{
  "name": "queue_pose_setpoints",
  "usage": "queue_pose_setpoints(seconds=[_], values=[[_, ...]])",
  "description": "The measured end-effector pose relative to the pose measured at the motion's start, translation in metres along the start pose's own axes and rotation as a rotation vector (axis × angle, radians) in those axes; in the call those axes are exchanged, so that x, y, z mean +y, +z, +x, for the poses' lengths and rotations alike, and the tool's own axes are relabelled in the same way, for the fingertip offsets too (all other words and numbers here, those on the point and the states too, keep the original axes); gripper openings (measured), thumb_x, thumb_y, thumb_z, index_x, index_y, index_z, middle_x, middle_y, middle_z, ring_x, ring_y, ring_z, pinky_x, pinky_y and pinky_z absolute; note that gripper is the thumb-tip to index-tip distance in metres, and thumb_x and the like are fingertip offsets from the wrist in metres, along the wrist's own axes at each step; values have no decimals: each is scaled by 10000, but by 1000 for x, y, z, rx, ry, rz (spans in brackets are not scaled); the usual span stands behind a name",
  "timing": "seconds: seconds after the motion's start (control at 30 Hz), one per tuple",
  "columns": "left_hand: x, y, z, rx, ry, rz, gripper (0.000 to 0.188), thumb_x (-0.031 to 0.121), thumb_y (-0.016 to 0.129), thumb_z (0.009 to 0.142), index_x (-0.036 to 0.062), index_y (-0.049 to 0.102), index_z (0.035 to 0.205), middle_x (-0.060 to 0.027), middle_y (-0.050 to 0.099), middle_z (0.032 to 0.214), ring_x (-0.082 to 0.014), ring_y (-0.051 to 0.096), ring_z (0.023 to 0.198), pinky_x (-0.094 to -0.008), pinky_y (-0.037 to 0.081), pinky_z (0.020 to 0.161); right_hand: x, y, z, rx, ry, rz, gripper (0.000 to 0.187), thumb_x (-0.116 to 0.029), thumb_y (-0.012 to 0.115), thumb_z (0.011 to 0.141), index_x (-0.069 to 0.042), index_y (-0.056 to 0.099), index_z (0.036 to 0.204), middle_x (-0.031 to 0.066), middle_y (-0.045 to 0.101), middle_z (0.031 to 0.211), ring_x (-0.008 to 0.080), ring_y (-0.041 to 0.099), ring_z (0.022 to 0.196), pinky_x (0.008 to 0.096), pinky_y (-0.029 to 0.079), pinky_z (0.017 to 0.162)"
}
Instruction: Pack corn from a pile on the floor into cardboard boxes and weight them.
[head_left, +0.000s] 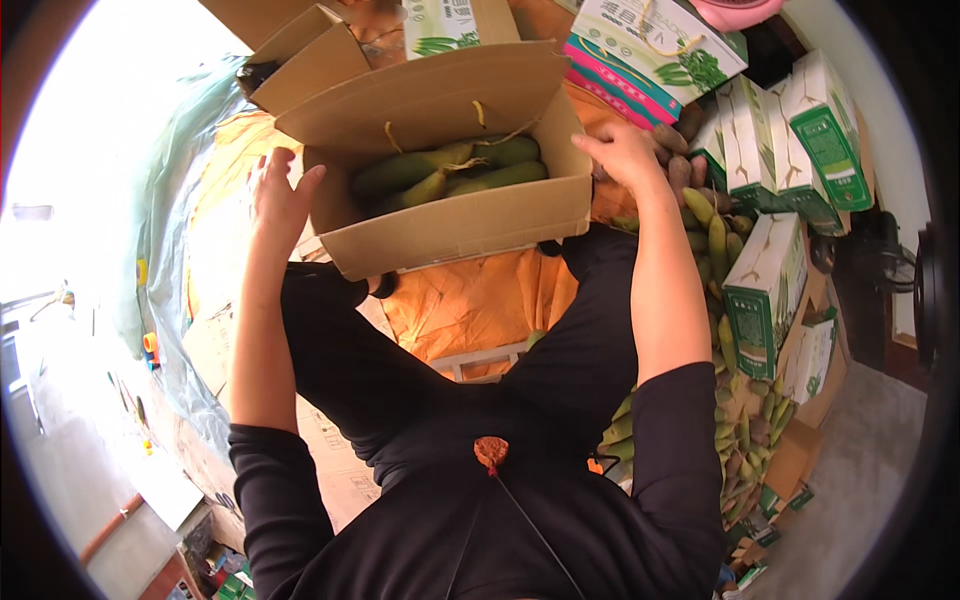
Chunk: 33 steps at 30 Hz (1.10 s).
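An open cardboard box (460, 222) stands in front of my knees, its back flap raised and its front flap folded toward me. Inside lie several long green radishes (500, 178), and a cord handle (480, 115) hangs from the back flap. My left hand (278, 195) is beside the box's left side, fingers spread and holding nothing. At the right side my right hand (625, 155) has its thumb stretched toward the box's upper edge; its fingers are apart. Whether either hand touches the cardboard I cannot tell.
An orange sheet (470, 310) covers the floor under the box. On the right are a heap of green radishes (718, 245), reddish-brown roots (680, 170) and green-and-white cartons (765, 290). Flat gift boxes (655, 50) lie at the back right. Clear plastic sheeting (165, 250) runs along the left.
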<state>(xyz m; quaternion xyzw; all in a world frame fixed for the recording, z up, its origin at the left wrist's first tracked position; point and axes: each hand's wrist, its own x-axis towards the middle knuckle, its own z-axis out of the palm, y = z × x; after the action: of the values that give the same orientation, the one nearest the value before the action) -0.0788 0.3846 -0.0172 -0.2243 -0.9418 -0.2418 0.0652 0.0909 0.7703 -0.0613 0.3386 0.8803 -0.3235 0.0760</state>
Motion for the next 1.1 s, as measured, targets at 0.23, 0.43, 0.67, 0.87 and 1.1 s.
queue_pose_setpoints(seconds=[0.23, 0.43, 0.67, 0.87, 1.1], values=[[-31, 9, 29, -863, -457, 312, 724, 536, 627, 818, -99, 534, 1153, -236, 605, 1067, -337, 633, 922, -469, 516, 767, -7, 20, 4, -53, -8, -296, 511, -491, 635, 774, -52, 670, 1033, 168, 664, 1015, 330, 630, 967, 416, 497, 830], [-42, 21, 36, -950, -588, -2, 390, 311, 559, 862, -75, 614, 879, -177, 620, 702, -269, 659, 569, -389, 557, 463, -14, 25, 11, -35, -26, -305, 403, -407, 574, 825, -94, 659, 1063, 197, 652, 1004, 356, 610, 979, 431, 473, 849], [-60, 31, 58, -894, -455, -62, 294, 183, 460, 915, -57, 623, 869, -171, 621, 654, -254, 678, 577, -351, 566, 441, -36, 14, 8, 33, 10, -254, 374, -381, 594, 807, -58, 683, 972, 212, 659, 959, 349, 620, 972, 431, 469, 826], [-97, 28, 66, -795, -365, -133, 303, 211, 537, 875, -85, 600, 852, -184, 587, 620, -255, 647, 501, -344, 526, 385, -62, 12, 9, 2, -33, -213, 358, -363, 586, 799, -38, 685, 911, 218, 656, 922, 365, 626, 921, 459, 476, 814], [-143, -39, 49, -611, -396, -37, 254, 53, 453, 869, 24, 674, 991, -164, 579, 835, -200, 632, 518, -283, 534, 425, -146, 21, 1, 153, -297, -208, 348, -329, 558, 797, -20, 679, 901, 248, 644, 908, 403, 613, 906, 486, 475, 790]])
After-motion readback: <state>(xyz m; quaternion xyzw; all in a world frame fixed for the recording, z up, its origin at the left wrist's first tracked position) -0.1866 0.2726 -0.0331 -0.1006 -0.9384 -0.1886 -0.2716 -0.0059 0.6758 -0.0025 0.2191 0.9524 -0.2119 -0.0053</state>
